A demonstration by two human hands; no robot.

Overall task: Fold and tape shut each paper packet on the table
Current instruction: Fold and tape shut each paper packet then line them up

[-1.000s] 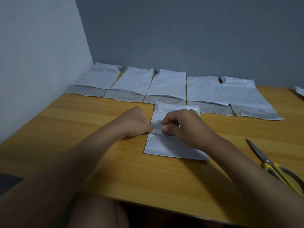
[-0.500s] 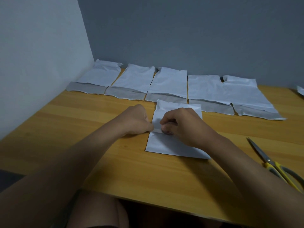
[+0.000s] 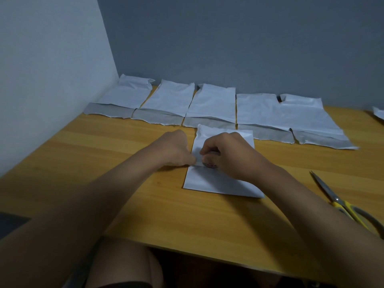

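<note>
White packet (image 3: 216,181) lies under both hands' fingers (image 3: 204,151).

Plain room: wooden table (image 3: 145,204), bare walls (image 3: 228,48)

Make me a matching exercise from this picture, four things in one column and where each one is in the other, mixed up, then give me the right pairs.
Things:
1. scissors
2. tape roll
3. row of packets
4. left hand

Places:
A. along the far edge of the table, by the wall
B. under the right hand, on the near packet
C. at the near packet's left edge
D. near the table's right edge

Pairs: 1-D, 2-B, 3-A, 4-C
</note>
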